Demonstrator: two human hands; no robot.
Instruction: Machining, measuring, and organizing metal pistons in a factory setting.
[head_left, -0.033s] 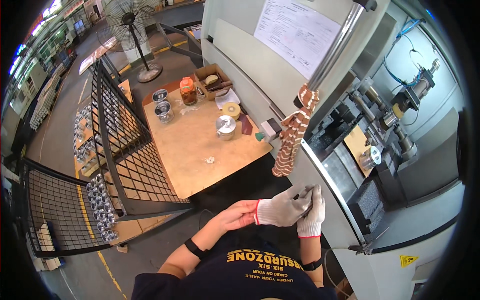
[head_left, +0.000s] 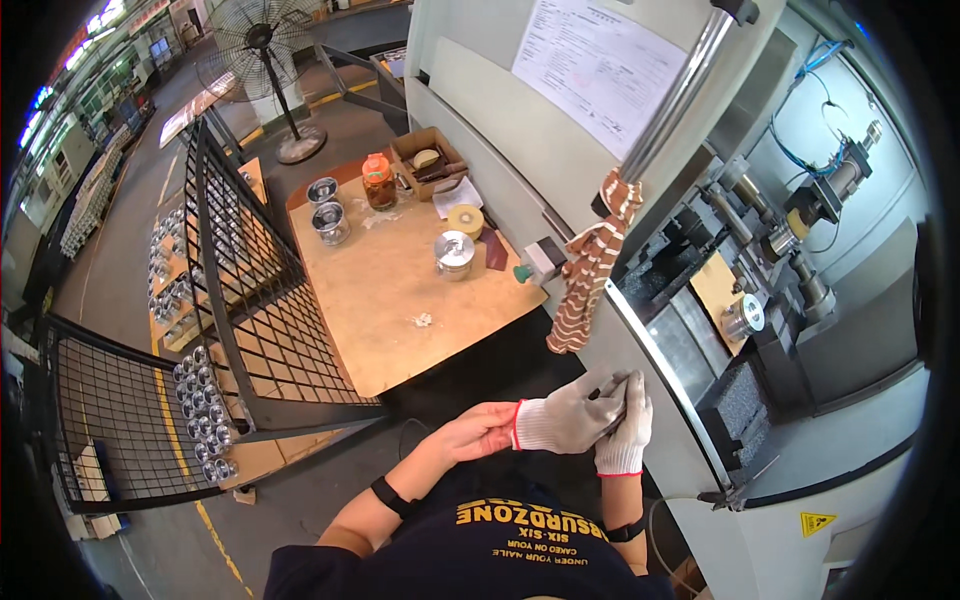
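Observation:
My bare left hand (head_left: 478, 432) is at the cuff of a grey-palmed white work glove (head_left: 565, 420), its thumb folded in and its fingertips hidden at the red-edged opening. The glove stretches rightward from it. My right hand (head_left: 628, 432), in a matching glove, is closed on the finger end of that glove, its fingertips pressed together. Both hands are in front of my body, beside the machine's open doorway. A brown striped cloth (head_left: 590, 270) hangs knotted on the machine's door handle (head_left: 690, 85) just above them.
Left-front is a wooden tabletop (head_left: 390, 330) bearing a metal cylindrical part (head_left: 454, 255), two others, an orange-lidded jar (head_left: 379, 182) and a cardboard box (head_left: 428, 160). A black mesh panel (head_left: 240, 290) borders it. Inside the machine sits another metal part (head_left: 743, 317). A fan (head_left: 262, 40) stands behind.

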